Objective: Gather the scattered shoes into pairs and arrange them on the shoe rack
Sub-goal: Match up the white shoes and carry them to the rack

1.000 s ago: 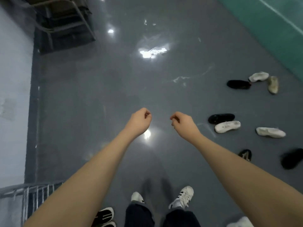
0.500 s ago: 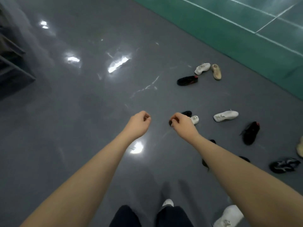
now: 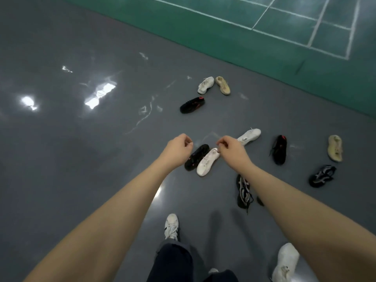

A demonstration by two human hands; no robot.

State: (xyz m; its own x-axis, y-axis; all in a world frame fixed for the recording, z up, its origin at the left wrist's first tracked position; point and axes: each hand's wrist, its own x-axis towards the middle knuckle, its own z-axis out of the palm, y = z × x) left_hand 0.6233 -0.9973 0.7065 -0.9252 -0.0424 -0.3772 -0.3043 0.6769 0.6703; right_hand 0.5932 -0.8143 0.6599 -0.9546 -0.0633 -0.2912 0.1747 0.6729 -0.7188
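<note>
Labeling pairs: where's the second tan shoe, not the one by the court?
Head view, far right: the tan shoe lies on the grey floor, right of a black-and-red shoe, above a black-and-grey sneaker.

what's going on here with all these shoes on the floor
A person stands on a grey floor beside a green court, both arms stretched forward. The left hand and right hand have loosely curled fingers and hold nothing. Below them lie a black shoe and a white shoe side by side. Other white, black and tan shoes lie scattered singly beyond and to the right. Nothing is paired up yet, and no shoe rack is in view.
</note>
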